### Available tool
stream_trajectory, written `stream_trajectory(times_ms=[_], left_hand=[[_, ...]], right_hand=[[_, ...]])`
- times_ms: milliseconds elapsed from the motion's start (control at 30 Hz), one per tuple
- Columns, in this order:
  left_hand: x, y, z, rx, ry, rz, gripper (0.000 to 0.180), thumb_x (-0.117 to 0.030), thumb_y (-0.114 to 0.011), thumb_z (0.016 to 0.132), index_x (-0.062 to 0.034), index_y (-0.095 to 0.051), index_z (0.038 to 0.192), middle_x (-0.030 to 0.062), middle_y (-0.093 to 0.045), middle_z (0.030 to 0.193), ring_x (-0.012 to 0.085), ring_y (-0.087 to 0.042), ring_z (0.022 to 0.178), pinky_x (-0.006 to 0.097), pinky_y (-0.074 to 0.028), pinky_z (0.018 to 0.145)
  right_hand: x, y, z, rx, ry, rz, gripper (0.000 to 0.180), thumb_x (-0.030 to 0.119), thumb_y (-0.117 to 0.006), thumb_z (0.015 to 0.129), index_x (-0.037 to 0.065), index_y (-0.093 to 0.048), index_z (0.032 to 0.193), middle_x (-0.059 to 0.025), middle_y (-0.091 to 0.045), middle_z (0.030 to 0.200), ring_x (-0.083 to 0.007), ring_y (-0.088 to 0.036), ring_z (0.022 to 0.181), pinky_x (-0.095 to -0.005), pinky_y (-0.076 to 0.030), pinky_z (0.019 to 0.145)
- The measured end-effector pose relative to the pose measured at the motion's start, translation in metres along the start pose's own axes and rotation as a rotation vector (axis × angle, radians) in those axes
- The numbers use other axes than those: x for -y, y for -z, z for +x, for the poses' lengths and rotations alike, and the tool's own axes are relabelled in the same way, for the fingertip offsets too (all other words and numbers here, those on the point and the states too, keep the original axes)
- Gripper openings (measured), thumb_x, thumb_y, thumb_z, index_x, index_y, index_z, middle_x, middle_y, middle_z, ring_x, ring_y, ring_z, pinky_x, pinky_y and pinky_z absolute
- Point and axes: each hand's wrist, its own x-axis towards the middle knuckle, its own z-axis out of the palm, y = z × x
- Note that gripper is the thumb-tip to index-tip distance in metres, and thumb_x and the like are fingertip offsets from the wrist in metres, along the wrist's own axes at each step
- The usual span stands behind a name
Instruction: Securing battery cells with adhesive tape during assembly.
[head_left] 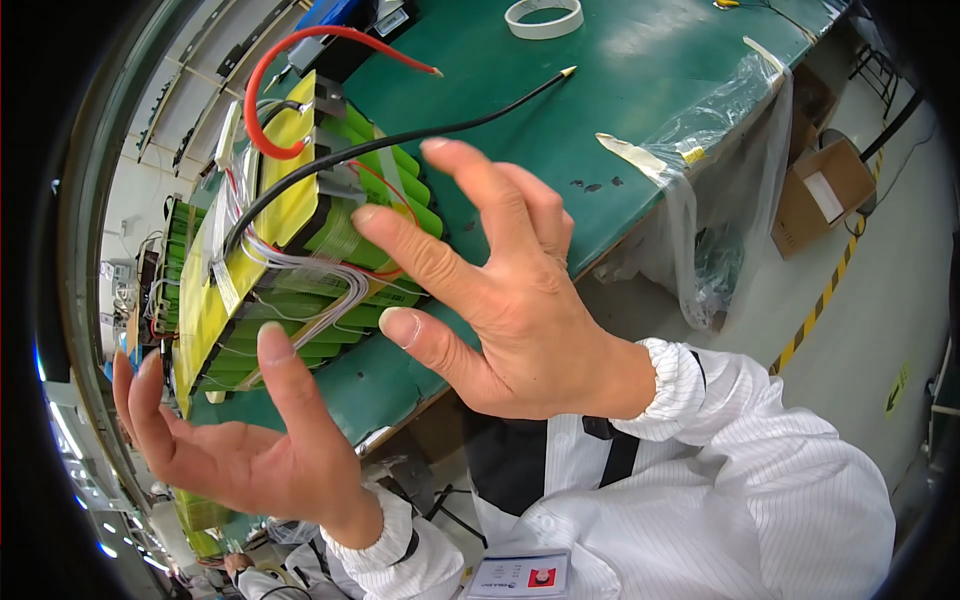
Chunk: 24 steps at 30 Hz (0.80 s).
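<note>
A battery pack of green cylindrical cells (412, 185) stands on the bench, with a yellow sheet (205, 325) over one face. A thick red cable (257, 85) loops up from its top, and a thick black cable (330, 157) stretches out to the right; both end in bare tips. A bundle of thin pale wires (350, 290) runs across the near side. My right hand (505, 285) hovers over the cells beside the wires, fingers apart, holding nothing. Near the pack's lower end, my left hand (260, 455) is open with its fingers spread and nothing in it.
On the green bench (480, 60) lies a roll of white tape (545, 20). A clear plastic bag (715, 265) hangs taped to its right edge. Beyond are a cardboard box (825, 195) and a yellow-black floor stripe (820, 310). Another green-celled pack (180, 245) is at the left.
</note>
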Motion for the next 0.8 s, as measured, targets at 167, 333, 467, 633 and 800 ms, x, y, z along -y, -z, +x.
stream_trajectory(times_ms=[167,333,467,633,800], left_hand=[[0.007,0.009,-0.025,-0.11,0.144,-0.143,0.054,0.001,-0.075,0.083,-0.0042,-0.046,0.129,0.014,-0.048,0.138,0.0274,-0.042,0.134,0.047,-0.024,0.114],[0.026,0.031,-0.056,-0.073,0.225,-0.05,0.053,0.008,-0.07,0.081,-0.0009,-0.044,0.127,0.0222,-0.038,0.143,0.0339,-0.042,0.131,0.046,-0.038,0.11],[0.029,0.033,-0.082,-0.081,0.29,-0.064,0.045,0.004,-0.068,0.085,0.0005,-0.046,0.124,0.0227,-0.04,0.141,0.0332,-0.043,0.128,0.044,-0.038,0.108],[0.037,0.032,-0.099,-0.097,0.275,-0.036,0.042,0.002,-0.067,0.089,0.0018,-0.047,0.126,0.0194,-0.046,0.137,0.0289,-0.046,0.129,0.04,-0.036,0.111],[0.048,0.031,-0.107,-0.082,0.285,-0.003,0.042,0.001,-0.068,0.089,0.0021,-0.048,0.126,0.0191,-0.046,0.137,0.0281,-0.046,0.127,0.038,-0.038,0.109]], right_hand=[[0.005,0.003,-0.001,0.098,-0.042,-0.025,0.06,0.043,-0.058,0.094,0.007,-0.049,0.142,-0.0337,-0.022,0.152,-0.0482,-0.03,0.129,-0.0565,-0.023,0.106],[0.019,-0.009,-0.011,0.147,-0.125,0.1,0.072,0.04,-0.056,0.096,-0.005,-0.034,0.147,-0.0407,-0.016,0.151,-0.0531,-0.025,0.133,-0.0591,-0.02,0.108],[0.029,-0.02,-0.01,0.091,-0.239,0.259,0.071,0.039,-0.053,0.098,-0.006,-0.031,0.148,-0.0438,-0.015,0.149,-0.0575,-0.02,0.136,-0.0601,-0.017,0.111],[0.021,-0.022,0.002,0.05,-0.373,0.404,0.07,0.042,-0.056,0.096,-0.005,-0.037,0.145,-0.0452,-0.018,0.148,-0.0563,-0.018,0.14,-0.0584,-0.018,0.113],[0.01,-0.019,0.011,0.065,-0.464,0.556,0.072,0.046,-0.062,0.09,-0.003,-0.046,0.141,-0.0442,-0.019,0.149,-0.0517,-0.012,0.145,-0.0585,-0.018,0.114]])
